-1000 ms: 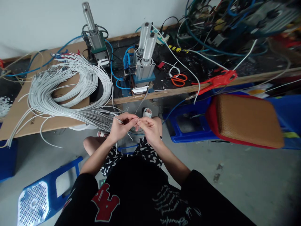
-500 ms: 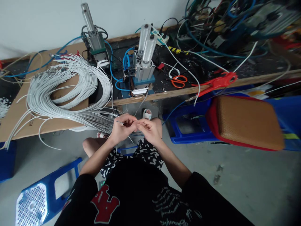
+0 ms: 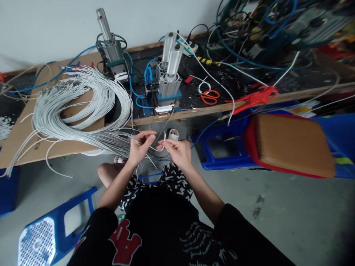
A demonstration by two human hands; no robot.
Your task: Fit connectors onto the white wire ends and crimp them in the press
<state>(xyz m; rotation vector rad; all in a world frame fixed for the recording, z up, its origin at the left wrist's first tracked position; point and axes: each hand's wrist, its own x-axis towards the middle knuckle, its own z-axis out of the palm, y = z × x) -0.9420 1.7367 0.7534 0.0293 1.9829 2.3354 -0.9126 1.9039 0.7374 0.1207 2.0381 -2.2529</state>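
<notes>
Along the pale wall (image 3: 63,29), our surface (image 3: 199,111) carries two metal presses (image 3: 170,87) and orange-handled scissors (image 3: 210,97); a thick bundle of white wires (image 3: 50,114) lies coiled on cardboard (image 3: 16,149) and trails off the edge toward our lap. Half a second ago our fingertips met; now our left hand (image 3: 142,147) is apart from our right hand (image 3: 177,150), its thumb and forefinger parted. Our right fingers pinch a white wire (image 3: 164,136), its tip upright above them, between the two hands. Strands pass behind our left hand, and we cannot tell whether its curled fingers grip any. Our palms are hidden, and machinery (image 3: 313,29) at upper right is blurred and cut off.
</notes>
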